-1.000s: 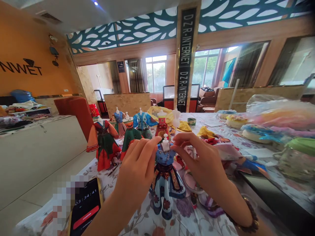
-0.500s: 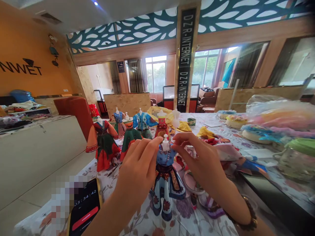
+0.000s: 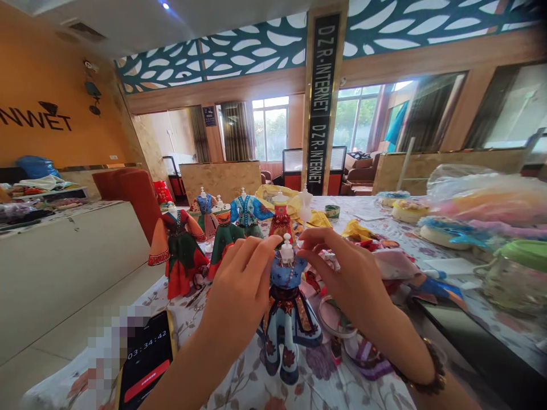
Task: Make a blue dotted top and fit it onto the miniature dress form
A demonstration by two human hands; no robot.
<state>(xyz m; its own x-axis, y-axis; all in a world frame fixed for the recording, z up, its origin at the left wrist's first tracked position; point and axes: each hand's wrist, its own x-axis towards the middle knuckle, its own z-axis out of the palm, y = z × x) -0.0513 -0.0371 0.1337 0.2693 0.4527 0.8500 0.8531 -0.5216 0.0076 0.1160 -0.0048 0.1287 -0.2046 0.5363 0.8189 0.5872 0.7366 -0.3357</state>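
Observation:
A small white mannequin in a blue top and a long patterned skirt (image 3: 288, 319) stands upright on the flowered tablecloth (image 3: 256, 381) right in front of me. My left hand (image 3: 239, 290) reaches in from the left, its fingertips at the mannequin's left shoulder near the white neck. My right hand (image 3: 352, 279) comes from the right with its fingertips pinching at the other shoulder. Both hands touch the garment at the collar; what exactly the fingertips grip is too small to tell.
Several dressed mannequins (image 3: 182, 250) stand behind, at the table's left and middle. A phone (image 3: 147, 359) showing a timer lies at the front left. Loose cloth pieces (image 3: 376, 250), tape rolls (image 3: 337, 319), plastic bags (image 3: 482, 199) and a green-lidded jar (image 3: 517, 273) crowd the right side.
My fingertips have closed in slightly on the mannequin's shoulders. The phone's timer has advanced one second. Nothing else has moved.

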